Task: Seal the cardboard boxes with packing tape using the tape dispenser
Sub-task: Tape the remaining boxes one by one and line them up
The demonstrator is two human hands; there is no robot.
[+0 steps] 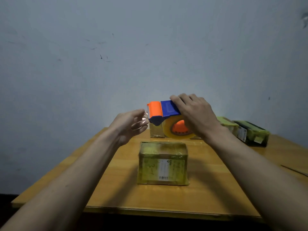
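An orange-and-blue tape dispenser is gripped by the right hand above a taped cardboard box, while its clear tape end is pinched by the left hand.

A pale blue-grey wall fills the upper part of the view, plain and matte, marked with small dark scuffs and scratches and 1 larger blemish near its top right corner. Below it stands an orange-brown wooden surface with a light front edge. Under and left of that edge the space is dark. The light is dim and even, with soft shadows on the wood.
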